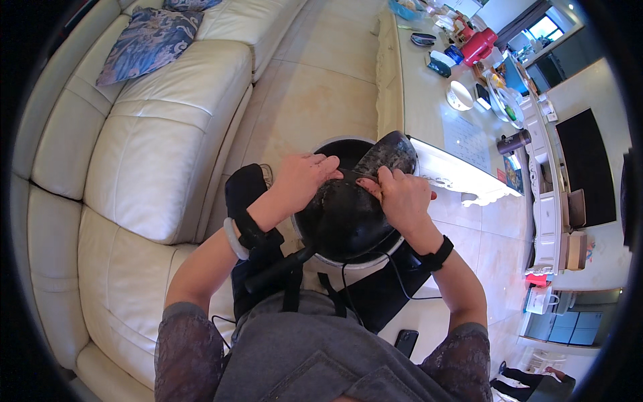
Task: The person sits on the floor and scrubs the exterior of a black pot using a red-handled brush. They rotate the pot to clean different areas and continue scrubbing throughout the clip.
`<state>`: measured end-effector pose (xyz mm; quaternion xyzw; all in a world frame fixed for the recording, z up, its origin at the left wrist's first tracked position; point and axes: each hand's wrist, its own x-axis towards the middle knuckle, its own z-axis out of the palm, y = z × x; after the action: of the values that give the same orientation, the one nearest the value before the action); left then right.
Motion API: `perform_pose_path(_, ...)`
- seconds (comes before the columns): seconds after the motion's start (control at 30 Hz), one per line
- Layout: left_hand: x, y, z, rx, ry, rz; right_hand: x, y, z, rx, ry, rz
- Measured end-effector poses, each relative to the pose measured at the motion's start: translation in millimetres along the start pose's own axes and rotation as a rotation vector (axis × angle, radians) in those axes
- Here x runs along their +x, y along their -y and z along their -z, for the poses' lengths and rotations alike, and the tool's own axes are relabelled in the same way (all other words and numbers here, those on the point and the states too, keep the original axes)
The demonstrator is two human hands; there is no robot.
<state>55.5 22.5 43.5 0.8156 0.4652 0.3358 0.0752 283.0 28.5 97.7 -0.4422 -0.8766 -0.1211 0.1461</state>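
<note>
A large dark, rounded black pan or wok (346, 226), its long black handle (279, 269) pointing to the lower left, rests over a round metal-rimmed basin (296, 233) between my knees. Across its far right lies a dark, grey-scuffed piece with a rounded end (389, 153); whether it is part of the pan I cannot tell. My left hand (301, 181) and my right hand (404, 198) grip opposite ends of a thin dark strip (357, 175) above the dark surface. Dark smudges mark my fingers. My fingers partly hide the strip's ends.
A cream leather sofa (150, 166) runs along the left. At the right stands a white table (422, 95) with a bowl (459, 95), a red thermos (479, 46) and a dark bottle (513, 142). Black cables (397, 276) cross my lap near a phone (407, 343). A person (535, 384) is at lower right.
</note>
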Motion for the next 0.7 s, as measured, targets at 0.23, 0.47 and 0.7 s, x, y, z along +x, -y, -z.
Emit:
perform_pose_path(0.23,18.4,9.4,-1.5,0.004,-0.12,-0.044,13.7,-3.7,-2.6,-0.047,-0.061,-0.017)
perform_pose_path(0.47,4.7,5.8,-2.3,0.005,-0.09,0.0,10.6,0.4,-1.8,-0.036,-0.066,0.02)
perform_pose_path(0.7,13.5,4.9,0.0,0.028,-0.11,-0.016,12.4,-2.7,-2.2,-0.087,-0.082,0.006)
